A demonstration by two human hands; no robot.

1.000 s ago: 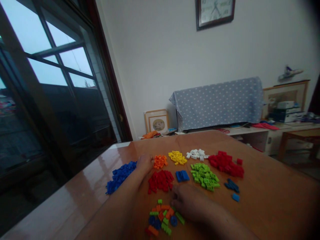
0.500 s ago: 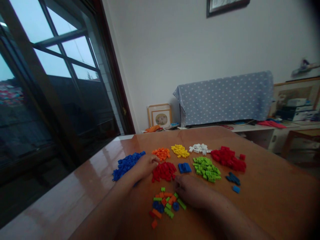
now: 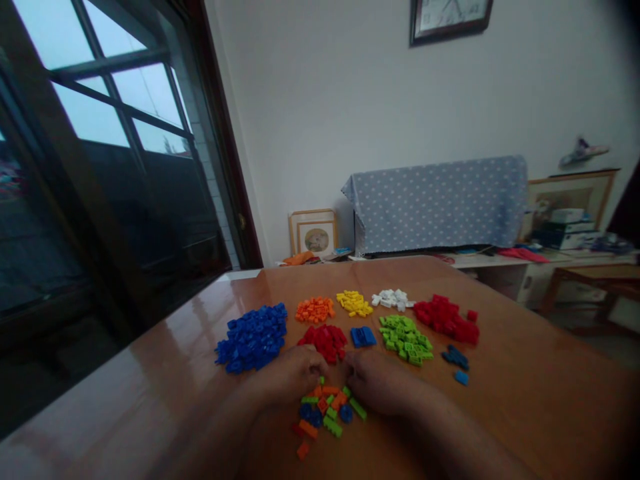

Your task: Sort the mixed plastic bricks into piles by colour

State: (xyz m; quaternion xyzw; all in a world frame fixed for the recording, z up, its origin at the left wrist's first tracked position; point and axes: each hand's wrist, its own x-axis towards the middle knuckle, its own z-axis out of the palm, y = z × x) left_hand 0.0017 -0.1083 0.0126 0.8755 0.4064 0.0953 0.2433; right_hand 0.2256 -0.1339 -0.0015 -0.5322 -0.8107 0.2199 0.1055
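My left hand (image 3: 296, 372) is at the near-left edge of the smaller red brick pile (image 3: 326, 340), its fingers curled in a pinch. Facing it, my right hand (image 3: 376, 380) has its fingers bent together at the right side of the same pile. Whatever either pinch contains is too small or hidden to make out. Just below both hands lies a loose mixed group of orange, green, blue and red pieces (image 3: 330, 413). A few blue pieces (image 3: 363, 337) sit just beyond my right hand, with a green brick pile (image 3: 405, 340) to their right.
A large blue pile (image 3: 253, 337) spreads on the left of the table (image 3: 175, 400). Along the back are orange (image 3: 315, 309), yellow (image 3: 354, 303) and white (image 3: 391, 299) piles. A larger red pile (image 3: 447, 319) and dark blue pieces (image 3: 455, 357) lie on the right.
My left hand has come back from the far-left side of the red pile to its near edge, closer to my right hand. The right hand stays about where it was; the view has shifted slightly.
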